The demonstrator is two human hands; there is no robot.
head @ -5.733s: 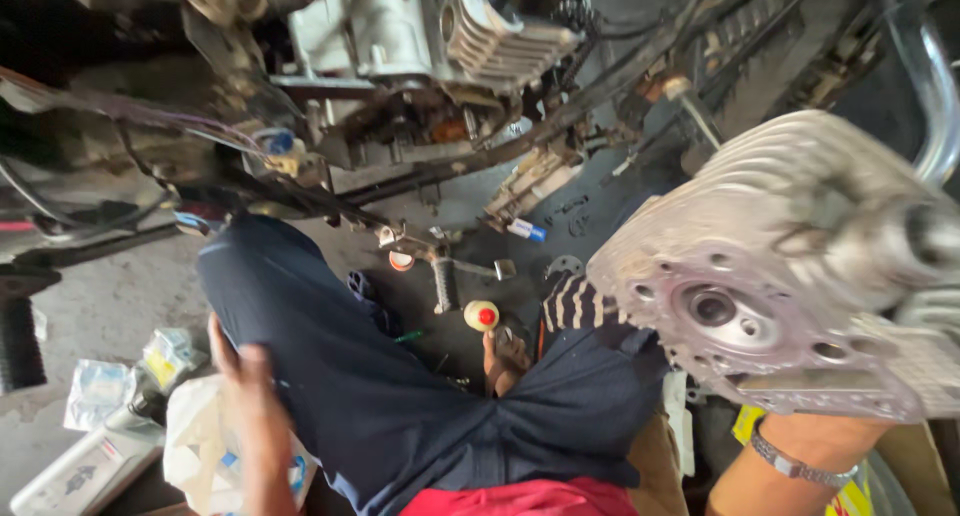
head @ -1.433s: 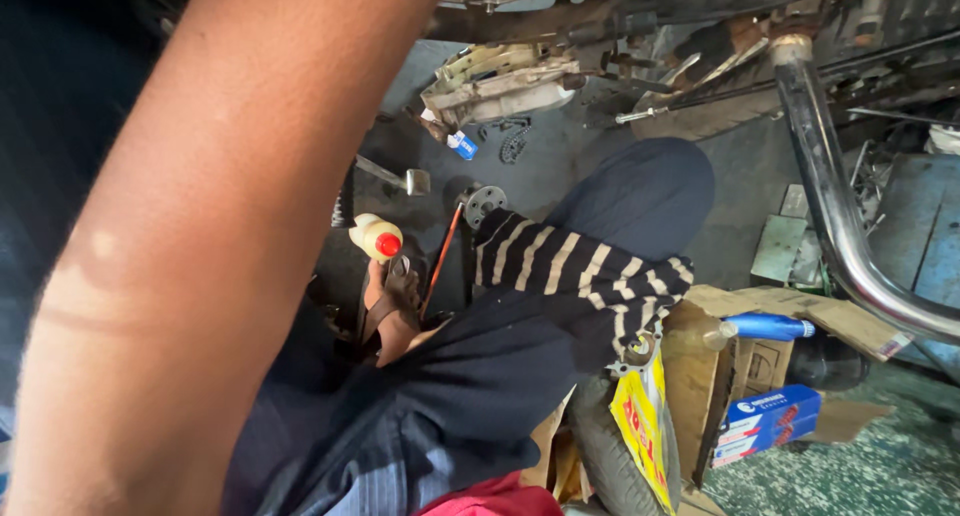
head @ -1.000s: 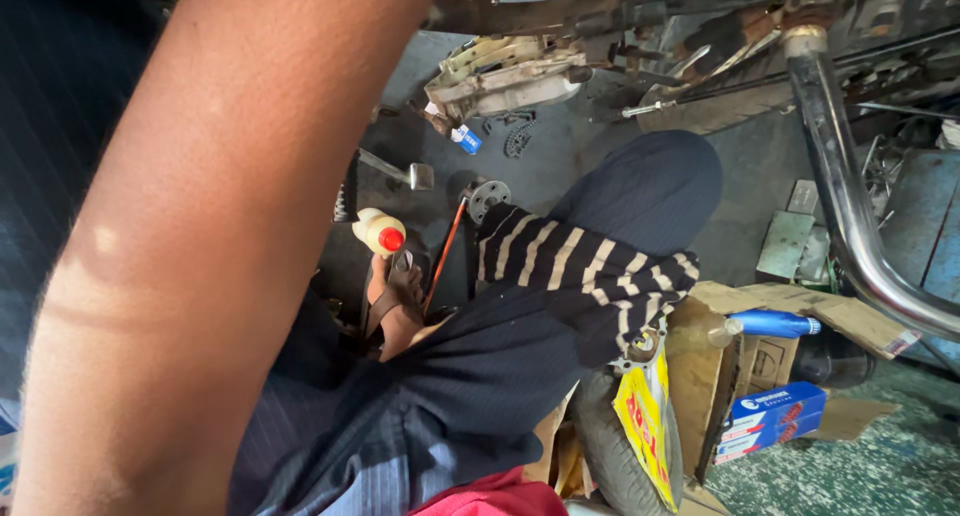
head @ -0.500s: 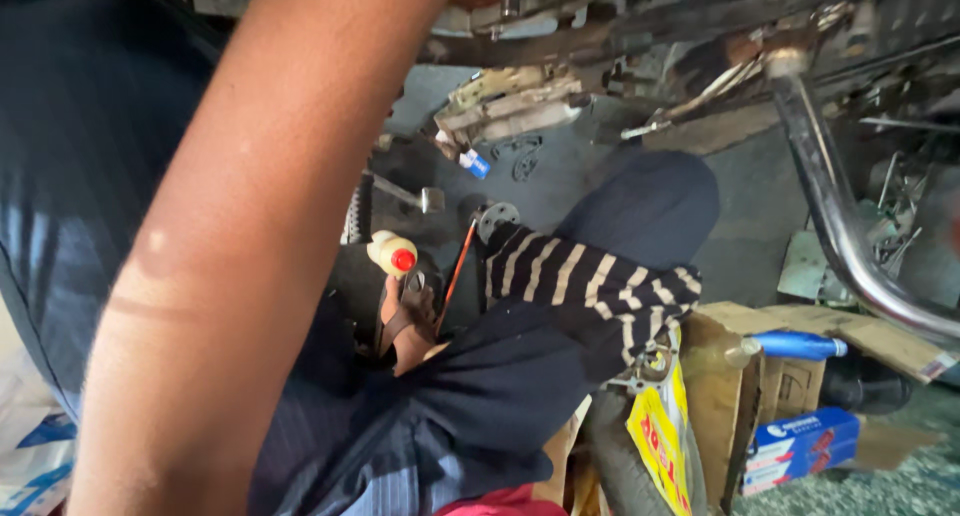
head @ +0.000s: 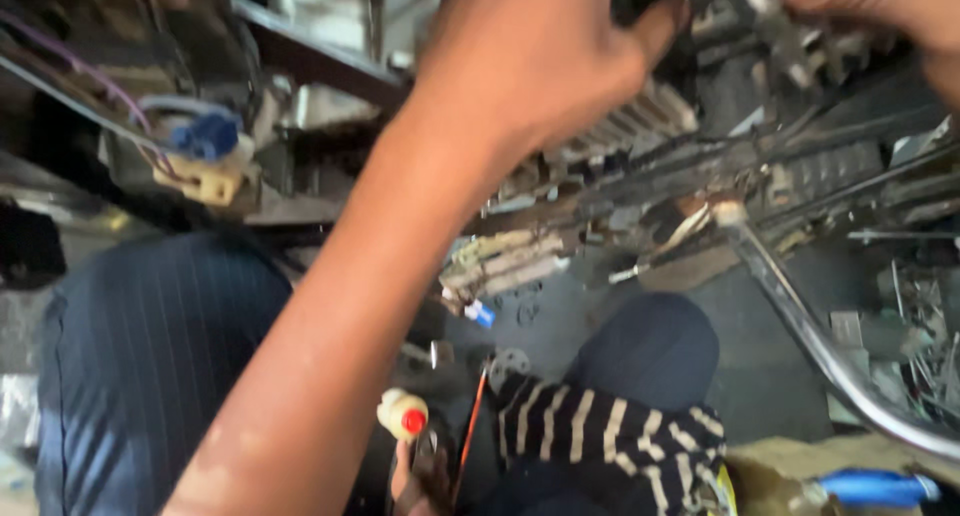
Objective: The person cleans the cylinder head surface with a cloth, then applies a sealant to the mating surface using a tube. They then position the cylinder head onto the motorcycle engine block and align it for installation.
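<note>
Left hand [head: 530, 61]: raised to the top of the view, fingers curled close around a finned metal engine part [head: 640, 136]; gripping it from the near side, thumb toward the dark gap at the top.
Right hand [head: 880, 11]: only a part visible in the upper right corner, resting on the same metal assembly; open or closed, cannot tell, because cut by the edge and blurred.
Engine part, place: high in the picture, inside the motorcycle frame [head: 760, 166], above the knees and above the floor.
Engine part, handling: probably heavy and fully stiff, cast metal with thin fins; fins likely sharp on the edges and maybe oily, so slippery under bare skin.
Where to hold: better under the solid body and on the flat sides, both hands, not by the thin fins alone and not by cables.
Fragile points: fins possibly bending or chipping if knocked on the frame; blue connector [head: 205, 136] and wires at the left well apart from the hands.
Around: chrome exhaust pipe [head: 820, 346] curving down at the right; striped cloth [head: 610, 441] over the right knee; small pale bottle with red cap [head: 402, 414] low on the floor, between the legs; blue-handled tool [head: 875, 486] at lower right.
</note>
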